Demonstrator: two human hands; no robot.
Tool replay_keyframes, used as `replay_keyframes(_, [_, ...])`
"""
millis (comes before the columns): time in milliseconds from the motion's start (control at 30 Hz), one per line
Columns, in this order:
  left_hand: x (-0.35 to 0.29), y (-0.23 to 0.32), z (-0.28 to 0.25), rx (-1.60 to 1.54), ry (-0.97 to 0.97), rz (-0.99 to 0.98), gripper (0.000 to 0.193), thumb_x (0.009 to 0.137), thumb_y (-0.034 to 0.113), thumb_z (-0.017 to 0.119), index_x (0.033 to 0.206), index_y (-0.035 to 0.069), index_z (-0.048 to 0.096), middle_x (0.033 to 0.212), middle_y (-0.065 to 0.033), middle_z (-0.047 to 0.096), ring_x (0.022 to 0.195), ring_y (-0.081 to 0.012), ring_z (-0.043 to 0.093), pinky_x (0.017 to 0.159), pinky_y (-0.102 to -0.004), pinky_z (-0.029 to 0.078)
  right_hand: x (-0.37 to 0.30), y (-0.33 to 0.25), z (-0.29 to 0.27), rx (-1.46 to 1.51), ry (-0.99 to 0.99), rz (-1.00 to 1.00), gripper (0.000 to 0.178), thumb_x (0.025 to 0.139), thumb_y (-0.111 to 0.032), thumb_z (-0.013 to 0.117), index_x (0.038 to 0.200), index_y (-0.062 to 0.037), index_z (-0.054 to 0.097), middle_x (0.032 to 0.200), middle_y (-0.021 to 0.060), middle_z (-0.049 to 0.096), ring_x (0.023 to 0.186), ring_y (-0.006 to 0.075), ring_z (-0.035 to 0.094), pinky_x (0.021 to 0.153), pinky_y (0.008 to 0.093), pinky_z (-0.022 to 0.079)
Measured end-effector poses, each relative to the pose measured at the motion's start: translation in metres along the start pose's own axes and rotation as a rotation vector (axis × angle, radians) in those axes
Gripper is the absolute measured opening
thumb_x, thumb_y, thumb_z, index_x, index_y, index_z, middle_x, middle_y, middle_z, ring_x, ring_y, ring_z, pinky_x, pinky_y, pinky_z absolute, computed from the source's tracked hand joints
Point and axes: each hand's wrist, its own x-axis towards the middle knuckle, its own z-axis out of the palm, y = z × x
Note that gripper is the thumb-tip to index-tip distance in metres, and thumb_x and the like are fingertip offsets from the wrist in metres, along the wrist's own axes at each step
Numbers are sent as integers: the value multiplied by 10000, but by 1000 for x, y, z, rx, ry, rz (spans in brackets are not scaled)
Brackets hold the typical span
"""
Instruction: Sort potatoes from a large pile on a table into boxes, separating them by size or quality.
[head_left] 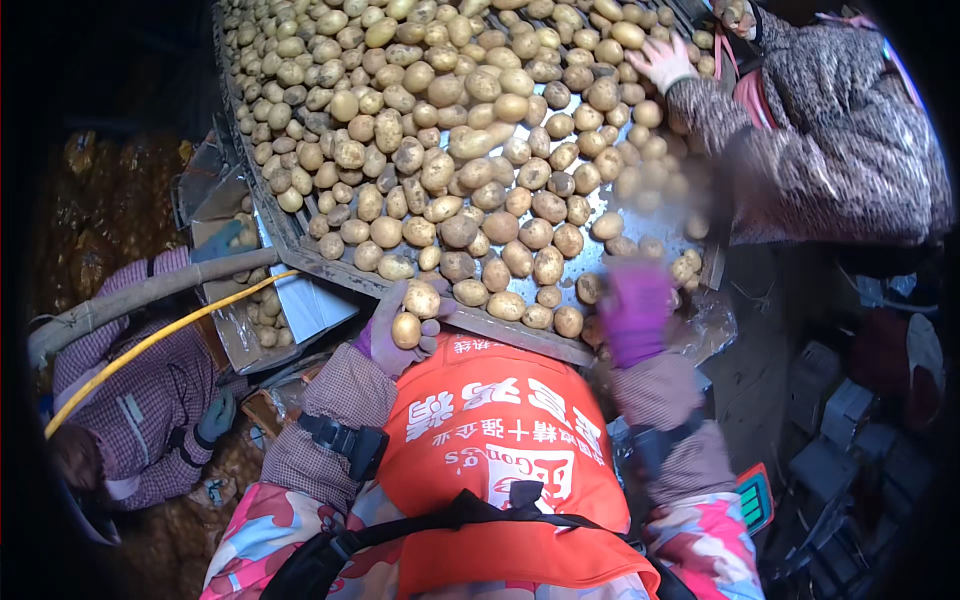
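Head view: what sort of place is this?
Likely a potato sorting or packing site: a big table heaped with loose potatoes, a co-worker's hand at its upper right, and a box of more potatoes beside it.

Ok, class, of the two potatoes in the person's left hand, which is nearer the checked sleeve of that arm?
The lower potato in the left hand: it sits toward the sleeve, below and slightly left of the upper potato.

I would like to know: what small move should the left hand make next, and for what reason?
Probably firm up its grip before moving: the left hand appears to hold two potatoes together beside the sorting table's near edge, where a loose one might drop outside.
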Motion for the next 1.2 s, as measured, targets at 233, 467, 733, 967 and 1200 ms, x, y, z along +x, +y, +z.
replay_keyframes(233, [0,19,16,162,68,-13,574,953,551,412,1279,87,502,1007,-79,621,626,-98,490,489,-221,381,-2,-50,62,139,48,-664,302,772,-250,649,1041,-114,632,1144,110,571,1136,329,497,1030,504,340])
replay_keyframes(467, [-29,20,-16,63,160,18,552,944,559,420,1247,109,524,995,-74,635,563,-82,483,441,-220,369,16,69,16,-263,265,-94,286,843,-242,602,1087,-104,654,1171,137,602,1107,348,542,1032,535,334])
replay_keyframes(733, [-7,10,-17,89,160,-85,532,955,544,406,1227,103,529,976,-96,653,593,-107,511,443,-251,365,161,39,51,-306,301,43,526,841,-294,604,1331,-128,509,1348,179,475,1233,379,451,978,519,398])
replay_keyframes(967, [7,14,-6,122,38,-91,586,949,563,421,1327,119,476,1055,-103,624,646,-120,513,520,-258,397,3,9,36,-84,285,-197,294,734,-209,658,992,-68,658,1051,134,602,1022,342,553,826,484,433])
replay_keyframes(1200, [10,7,37,39,-17,-177,589,941,580,415,1257,89,493,974,-68,601,624,-75,499,507,-216,387,97,79,-15,233,299,162,484,835,-241,650,1280,-94,528,1113,150,607,985,290,613,831,416,500])
